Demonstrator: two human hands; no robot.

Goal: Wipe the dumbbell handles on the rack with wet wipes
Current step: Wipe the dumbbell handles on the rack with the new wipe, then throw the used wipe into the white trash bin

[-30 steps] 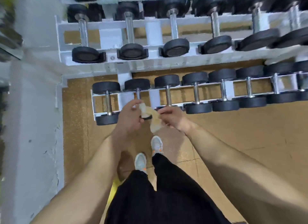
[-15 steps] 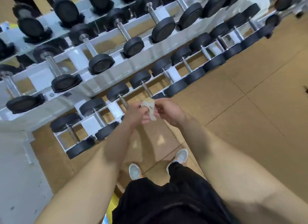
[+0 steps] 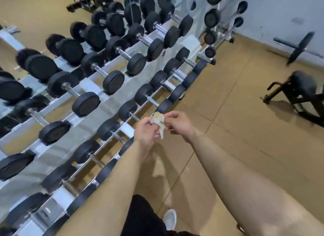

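- Hands meet in mid-air: the left hand (image 3: 146,132) and the right hand (image 3: 178,122) each pinch a side of one small, crumpled, off-white wet wipe (image 3: 158,120) between thumb and curled fingers.
- The wipe's bunched top looks yellowish, perhaps soiled, and a thin tail of it hangs down between the two hands.
- It touches no metal. It is held above the front edge of the long white metal dumbbell rack (image 3: 112,98), clear of every bar.
- Just beside the hands, on the lowest tier, lies a small black round-headed dumbbell with a short chrome handle (image 3: 135,116). More of the same kind run along that tier in both directions, and heavier black ones sit on the tiers above.
- From where I stand, this looks like a pause between handles, with the wipe being refolded or turned to a fresher face rather than used to scrub.
- Which handles are already clean, I cannot tell.
- Next, I would expect one hand to take the wipe alone, reach down to the nearest chrome bar, wrap the cloth round it and rub along it between the two heads.
- Further out there are the tan tiled floor (image 3: 228,130), a black padded bench frame (image 3: 301,88) well off to the right, and the person's white shoe (image 3: 169,219) below.
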